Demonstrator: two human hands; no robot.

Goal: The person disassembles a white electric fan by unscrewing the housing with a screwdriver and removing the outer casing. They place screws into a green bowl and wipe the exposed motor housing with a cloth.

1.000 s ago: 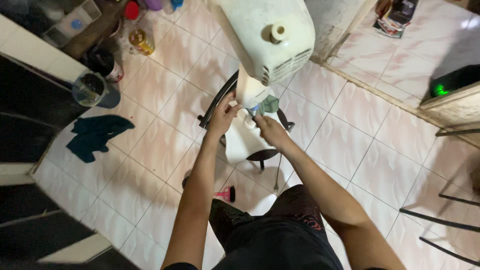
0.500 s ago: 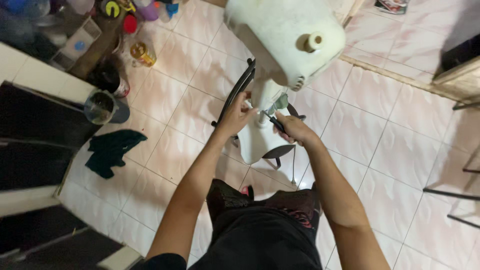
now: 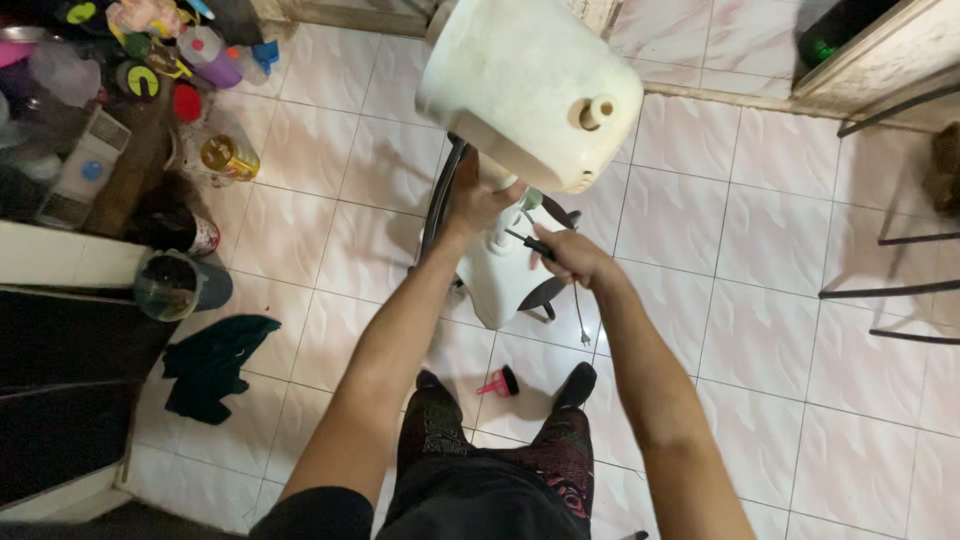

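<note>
A white stand fan's motor housing (image 3: pixel 520 85) fills the upper middle of the view, with a round knob on top. Its white neck and base (image 3: pixel 492 285) stand below on a dark round stool. My left hand (image 3: pixel 478 200) is wrapped around the fan's neck just under the housing. My right hand (image 3: pixel 567 255) grips a dark-handled screwdriver (image 3: pixel 528 241) whose tip points at the neck. A greenish cloth (image 3: pixel 530 200) shows beside the neck.
A pink brush (image 3: pixel 498 383) lies on the tiled floor by my feet. A dark green rag (image 3: pixel 208 362) lies at left near a glass jar (image 3: pixel 162 286). Cluttered bottles and cans (image 3: pixel 150 70) crowd the upper left. Black metal legs (image 3: pixel 880 290) stand at right.
The view has tilted, so the fan housing sits more centred. My left hand slid up to grip the neck. My right hand drew back a little with the screwdriver.
</note>
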